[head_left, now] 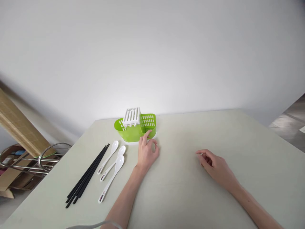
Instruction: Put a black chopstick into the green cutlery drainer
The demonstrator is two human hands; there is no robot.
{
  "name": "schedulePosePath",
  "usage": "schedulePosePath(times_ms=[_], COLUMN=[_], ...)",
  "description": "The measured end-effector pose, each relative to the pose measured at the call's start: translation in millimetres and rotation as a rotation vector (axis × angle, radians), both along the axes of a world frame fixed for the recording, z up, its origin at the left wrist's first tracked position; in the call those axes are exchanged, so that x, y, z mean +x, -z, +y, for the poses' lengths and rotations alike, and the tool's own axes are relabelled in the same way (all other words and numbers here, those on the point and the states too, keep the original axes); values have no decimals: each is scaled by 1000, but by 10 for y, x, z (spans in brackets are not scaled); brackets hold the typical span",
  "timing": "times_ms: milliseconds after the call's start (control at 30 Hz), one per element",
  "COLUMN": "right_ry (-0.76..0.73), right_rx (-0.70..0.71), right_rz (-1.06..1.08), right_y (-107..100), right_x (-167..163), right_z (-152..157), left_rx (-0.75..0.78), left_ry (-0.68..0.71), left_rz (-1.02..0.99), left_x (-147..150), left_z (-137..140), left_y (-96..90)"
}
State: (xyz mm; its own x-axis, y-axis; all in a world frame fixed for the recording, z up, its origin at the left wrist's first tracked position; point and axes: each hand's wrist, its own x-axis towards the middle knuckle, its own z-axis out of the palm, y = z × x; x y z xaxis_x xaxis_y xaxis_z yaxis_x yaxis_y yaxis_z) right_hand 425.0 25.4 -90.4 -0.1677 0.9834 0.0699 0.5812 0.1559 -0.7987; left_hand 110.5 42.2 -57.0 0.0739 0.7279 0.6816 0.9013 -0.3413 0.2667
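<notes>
Green plastic caddy [131, 135] stands at the far side of a pale table [176, 190], L of ctr, near the white wall [152, 57]. It's upright on a white base [132, 143], w/ a white slotted piece [131, 122] over its mid/L part; the R compartment is open on top.

L hand [147, 152] is at the caddy's front R corner, fingers bent, one reaching over the rim, thumb curved toward the others; can't tell if it grips. It hides part of that corner.

R hand [215, 167] is well apart, over the table's R side, loosely curled w/ a narrow gap btwn thumb & fingers.

L of the L forearm: three white spoons [119, 163], bowls pointing away, handles toward the viewer; the two nearest lie close at the bowls, can't tell if touching. Just L of those, a bundle of black chopsticks [88, 174] on a slant.

Off the table's L edge: metal rack [38, 160], cardboard box [8, 181], long tan panel [23, 124] leaning. Far R: bit of floor [290, 127]. Bottom edge: grey curved strip [95, 226], unclear what, crossing in front of the L forearm.
</notes>
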Motion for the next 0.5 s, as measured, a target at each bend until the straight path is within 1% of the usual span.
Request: schedulePosePath(times_ms=[267, 400, 500], right_ry=[-4, 0, -3], right_rx=[-22, 6, -12], right_rz=[-2, 24, 102], right_y=[-31, -5, 23], right_x=[-16, -27, -17], right_z=[-14, 0, 30], left_rx=[45, -48, -117], left_ry=[234, 390, 489], left_rz=[6, -25, -4], left_x=[193, 349, 507], left_z=[-128, -252, -373], left_y=[-17, -17, -5])
